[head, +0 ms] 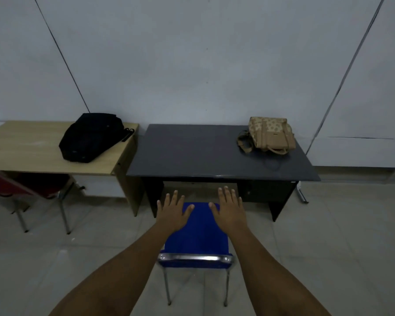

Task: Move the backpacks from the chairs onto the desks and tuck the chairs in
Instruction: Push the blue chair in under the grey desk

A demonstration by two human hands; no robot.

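Note:
A blue chair (197, 233) with a chrome-edged back stands in front of the dark grey desk (192, 153), its seat outside the desk's front edge. My left hand (172, 210) and my right hand (228, 209) are stretched out flat over the seat, fingers spread, holding nothing. A tan patterned backpack (270, 136) lies on the dark desk's far right corner. On the light wooden desk (27, 147) to the left lies a black backpack (90, 136). A red chair (21, 185) sits partly under that wooden desk.
Both desks stand against a pale wall. The grey tiled floor (328, 247) spreads around the blue chair. A low white ledge (356, 151) runs along the wall on the right, and a metal leg (302, 195) stands beside the dark desk.

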